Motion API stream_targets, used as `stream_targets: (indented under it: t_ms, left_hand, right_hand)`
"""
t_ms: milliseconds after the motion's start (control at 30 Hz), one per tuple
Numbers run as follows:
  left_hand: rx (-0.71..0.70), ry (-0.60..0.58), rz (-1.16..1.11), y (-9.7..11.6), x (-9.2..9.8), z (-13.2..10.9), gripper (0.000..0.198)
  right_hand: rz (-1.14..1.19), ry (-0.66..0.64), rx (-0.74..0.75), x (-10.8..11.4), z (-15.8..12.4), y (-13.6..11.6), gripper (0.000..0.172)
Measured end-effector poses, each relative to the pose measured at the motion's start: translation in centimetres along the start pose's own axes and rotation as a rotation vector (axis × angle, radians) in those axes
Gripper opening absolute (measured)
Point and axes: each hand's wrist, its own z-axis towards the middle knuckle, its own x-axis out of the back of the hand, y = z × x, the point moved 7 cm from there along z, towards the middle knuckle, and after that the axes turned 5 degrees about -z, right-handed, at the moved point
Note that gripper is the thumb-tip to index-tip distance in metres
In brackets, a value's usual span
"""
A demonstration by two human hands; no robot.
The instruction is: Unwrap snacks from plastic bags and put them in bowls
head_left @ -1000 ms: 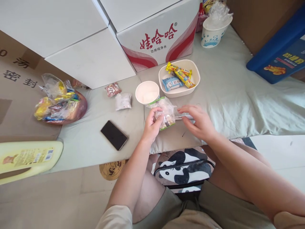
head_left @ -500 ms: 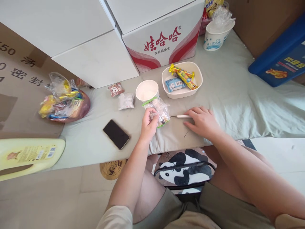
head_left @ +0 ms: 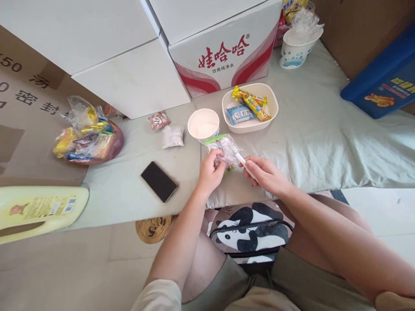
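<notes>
Crinkled clear packet (head_left: 226,144), green-edged, slim white-handled tool (head_left: 241,160), tilted, tip at packet

Worktop (head_left: 317,134): pale grey-green cloth cover, seam near the middle, heavily creased at right. Directly on it, left to right: reddish bowl (head_left: 119,140) at far left; dark phone (head_left: 159,182), screen up, lying aslant near the front edge; brownish packet (head_left: 158,120) and, just beside it, whitish packet (head_left: 173,136); round white tub (head_left: 203,124), upright; shallow white tray (head_left: 250,128), near the tub; patterned paper cup (head_left: 293,57), upright, toward the back.
</notes>
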Motion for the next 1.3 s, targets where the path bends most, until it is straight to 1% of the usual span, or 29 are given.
stream_targets:
  t_ms: [100, 233, 300, 433, 533, 567, 600, 633, 733, 767, 800, 833, 867, 900, 967, 1033, 1100, 1167, 1233, 1300]
  left_hand:
    - [-0.016, -0.032, 0.028, 0.2, -0.5, 0.0, 0.008]
    - [-0.054, -0.054, 0.049, 0.6, -1.1, -0.1, 0.009]
    - [-0.070, -0.067, 0.057, 0.8, -1.3, -0.1, 0.008]
    - [-0.071, -0.090, 0.056, 1.2, -1.7, -0.3, 0.005]
    - [-0.050, -0.078, 0.018, 1.0, -1.7, -0.4, 0.004]
    - [-0.036, -0.048, -0.009, 0.7, -1.4, -0.3, 0.005]
    - [-0.015, 0.010, -0.042, 0.4, -1.0, -0.3, 0.006]
    - [0.010, 0.093, -0.081, 0.0, -0.4, -0.2, 0.008]
    - [0.075, 0.412, -0.197, -1.3, 2.1, -0.3, 0.012]
    - [0.082, 0.493, -0.225, -1.6, 2.7, -0.4, 0.014]
    - [0.082, 0.543, -0.247, -1.8, 3.2, -0.4, 0.015]
    - [0.078, 0.559, -0.260, -1.8, 3.4, -0.4, 0.016]
    - [0.076, 0.546, -0.264, -1.7, 3.5, -0.4, 0.016]
    - [0.077, 0.504, -0.259, -1.6, 3.3, -0.4, 0.016]
    - [0.083, 0.370, -0.218, -1.1, 2.4, -0.4, 0.014]
    - [0.067, 0.211, -0.141, -0.6, 1.2, -0.6, 0.014]
    - [0.023, 0.080, -0.071, -0.3, 0.0, -0.8, 0.024]
    - [-0.012, -0.005, -0.069, -0.3, -0.9, -1.1, 0.044]
    - [-0.013, -0.052, -0.145, -0.7, -1.6, -1.1, 0.064]
    - [0.000, -0.079, -0.256, -1.2, -2.1, -1.1, 0.076]
  right_hand:
    - [0.067, -0.039, -0.020, -0.3, 0.1, 0.2, 0.036]
    - [0.142, -0.046, -0.027, -0.4, 0.2, 0.2, 0.040]
    - [0.109, -0.039, -0.036, -0.4, 0.2, 0.1, 0.038]
    - [-0.035, -0.001, -0.070, 0.0, 0.2, 0.2, 0.035]
    - [-0.091, 0.009, -0.072, 0.2, 0.1, 0.0, 0.036]
    - [-0.103, 0.002, -0.071, 0.1, 0.1, 0.0, 0.037]
    - [-0.118, -0.009, -0.067, 0.0, 0.1, 0.0, 0.037]
    - [-0.139, -0.023, -0.057, -0.1, 0.1, -0.1, 0.036]
    - [-0.229, -0.070, -0.015, -0.5, 0.1, -0.3, 0.035]
    - [-0.249, -0.075, -0.007, -0.5, 0.1, -0.3, 0.034]
    - [-0.265, -0.065, -0.002, -0.3, 0.1, -0.2, 0.035]
    - [-0.283, -0.031, 0.007, 0.2, 0.2, -0.2, 0.035]
    - [-0.312, 0.028, 0.027, 0.9, 0.3, -0.2, 0.035]
    - [-0.355, 0.114, 0.059, 1.8, 0.3, -0.3, 0.033]
    - [-0.488, 0.314, 0.129, 3.9, 0.3, -0.6, 0.029]
    - [-0.642, 0.457, 0.154, 5.4, 0.2, -0.5, 0.027]
    - [-0.770, 0.515, 0.134, 6.2, 0.3, -0.2, 0.029]
    - [-0.852, 0.541, 0.144, 6.5, 0.2, -0.1, 0.032]
    - [-0.878, 0.579, 0.227, 6.3, 0.0, -0.7, 0.034]
    - [-0.846, 0.573, 0.364, 5.6, -0.4, -1.7, 0.033]
